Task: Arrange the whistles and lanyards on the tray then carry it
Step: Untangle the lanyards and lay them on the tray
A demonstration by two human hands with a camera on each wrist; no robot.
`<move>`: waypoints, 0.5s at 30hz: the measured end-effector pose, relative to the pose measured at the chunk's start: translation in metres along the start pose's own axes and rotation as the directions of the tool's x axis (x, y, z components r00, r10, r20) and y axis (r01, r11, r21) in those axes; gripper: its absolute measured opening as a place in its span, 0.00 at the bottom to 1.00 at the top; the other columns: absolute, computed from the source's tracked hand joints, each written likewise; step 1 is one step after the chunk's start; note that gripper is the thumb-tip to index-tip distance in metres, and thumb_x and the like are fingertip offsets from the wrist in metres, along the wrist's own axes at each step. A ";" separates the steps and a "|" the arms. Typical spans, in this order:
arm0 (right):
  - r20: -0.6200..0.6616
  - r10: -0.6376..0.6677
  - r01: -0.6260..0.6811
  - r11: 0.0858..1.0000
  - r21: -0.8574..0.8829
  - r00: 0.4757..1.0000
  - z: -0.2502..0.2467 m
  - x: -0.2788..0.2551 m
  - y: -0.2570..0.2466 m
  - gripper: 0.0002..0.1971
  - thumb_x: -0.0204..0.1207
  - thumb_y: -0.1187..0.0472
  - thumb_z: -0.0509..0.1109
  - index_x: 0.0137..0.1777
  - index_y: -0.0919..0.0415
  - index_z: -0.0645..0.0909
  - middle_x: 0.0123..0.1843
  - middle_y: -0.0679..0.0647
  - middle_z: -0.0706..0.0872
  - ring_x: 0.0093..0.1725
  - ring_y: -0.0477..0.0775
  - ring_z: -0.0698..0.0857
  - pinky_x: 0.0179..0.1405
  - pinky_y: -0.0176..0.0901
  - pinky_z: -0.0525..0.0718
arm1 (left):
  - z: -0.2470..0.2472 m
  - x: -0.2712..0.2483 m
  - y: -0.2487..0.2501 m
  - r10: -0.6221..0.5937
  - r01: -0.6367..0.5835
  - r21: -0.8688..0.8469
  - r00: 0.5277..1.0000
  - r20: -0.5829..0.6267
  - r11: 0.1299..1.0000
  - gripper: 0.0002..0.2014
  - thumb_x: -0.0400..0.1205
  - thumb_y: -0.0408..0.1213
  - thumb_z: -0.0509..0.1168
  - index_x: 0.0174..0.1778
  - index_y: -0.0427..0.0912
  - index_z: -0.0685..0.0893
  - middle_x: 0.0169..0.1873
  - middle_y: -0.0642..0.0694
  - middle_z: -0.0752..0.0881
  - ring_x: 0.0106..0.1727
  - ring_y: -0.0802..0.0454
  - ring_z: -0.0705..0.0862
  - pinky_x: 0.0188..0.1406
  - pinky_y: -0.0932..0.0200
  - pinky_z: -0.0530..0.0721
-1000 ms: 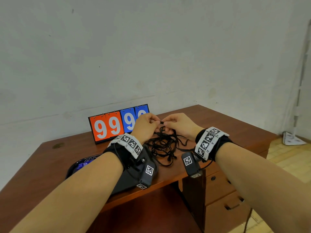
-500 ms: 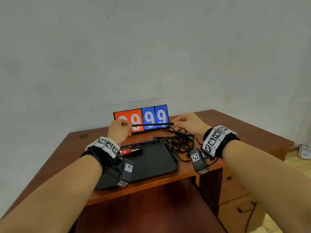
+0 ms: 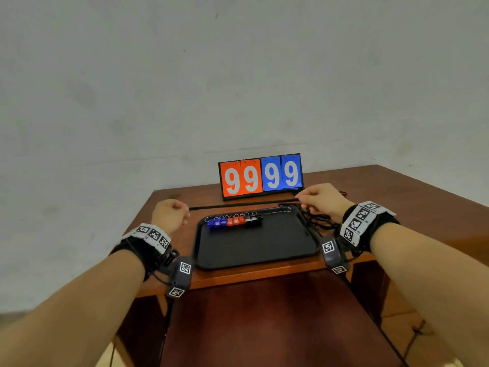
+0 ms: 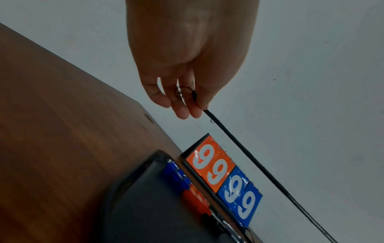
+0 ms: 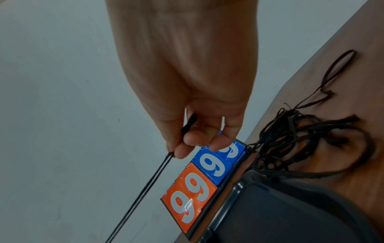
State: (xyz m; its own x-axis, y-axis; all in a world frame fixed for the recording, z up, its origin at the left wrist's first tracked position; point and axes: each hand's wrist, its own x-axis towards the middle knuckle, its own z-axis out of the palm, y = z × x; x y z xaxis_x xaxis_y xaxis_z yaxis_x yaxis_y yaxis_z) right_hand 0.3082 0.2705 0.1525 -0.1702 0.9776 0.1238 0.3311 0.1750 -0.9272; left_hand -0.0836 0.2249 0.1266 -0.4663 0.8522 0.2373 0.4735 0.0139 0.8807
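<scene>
A black lanyard point(image 3: 243, 204) is stretched taut between my two hands, above the far edge of the black tray point(image 3: 254, 250). My left hand point(image 3: 172, 213) pinches its left end point(image 4: 204, 109); my right hand point(image 3: 318, 198) pinches the other end point(image 5: 171, 152), where two strands run side by side. A row of blue, red and black whistles point(image 3: 234, 221) lies along the tray's far side. A tangled pile of black lanyards point(image 3: 317, 221) sits on the desk right of the tray, also in the right wrist view point(image 5: 307, 139).
A flip scoreboard point(image 3: 260, 176) showing 99 99 stands behind the tray near the wall. The wooden desk point(image 3: 412, 197) ends just in front of the tray. Drawers are under the desk's right side.
My hands have moved apart, pulling one lanyard out of the tangle and stretching it straight. The head view has shifted left, bringing the tray and its whistles to the centre.
</scene>
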 end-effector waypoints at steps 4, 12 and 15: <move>0.008 0.051 -0.051 0.998 -0.027 0.999 0.000 0.003 0.018 0.06 0.81 0.67 0.69 0.51 0.64 0.89 0.34 0.57 0.85 0.24 0.46 0.75 0.23 0.32 0.75 | -0.007 0.002 -0.023 -0.036 0.034 0.063 0.999 0.031 0.997 0.08 0.80 0.30 0.68 0.35 0.42 0.86 0.32 0.43 0.91 0.29 0.46 0.88 0.50 0.44 0.89; -0.047 0.165 -0.170 0.976 -0.137 0.985 -0.006 0.011 0.048 0.10 0.82 0.70 0.64 0.51 0.61 0.87 0.37 0.57 0.88 0.26 0.47 0.78 0.26 0.34 0.79 | 0.012 0.002 -0.044 -0.047 0.026 0.168 0.991 0.124 0.985 0.07 0.78 0.31 0.68 0.34 0.42 0.87 0.24 0.44 0.88 0.27 0.47 0.85 0.47 0.47 0.88; -0.082 0.165 -0.179 0.959 -0.221 0.983 -0.004 0.014 0.056 0.07 0.80 0.69 0.65 0.50 0.62 0.85 0.40 0.59 0.92 0.27 0.49 0.80 0.25 0.36 0.78 | 0.019 -0.001 -0.046 -0.066 0.035 0.205 0.987 0.144 0.978 0.08 0.78 0.29 0.68 0.34 0.42 0.87 0.23 0.45 0.86 0.28 0.47 0.83 0.40 0.53 0.83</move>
State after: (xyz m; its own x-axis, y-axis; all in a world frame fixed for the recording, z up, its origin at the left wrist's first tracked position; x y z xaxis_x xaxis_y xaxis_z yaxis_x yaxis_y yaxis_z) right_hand 0.3284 0.2943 0.1033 -0.0365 0.9993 -0.0021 0.5527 0.0184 -0.8331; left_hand -0.0904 0.2335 0.0779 -0.3838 0.9160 0.1169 0.5995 0.1508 0.7860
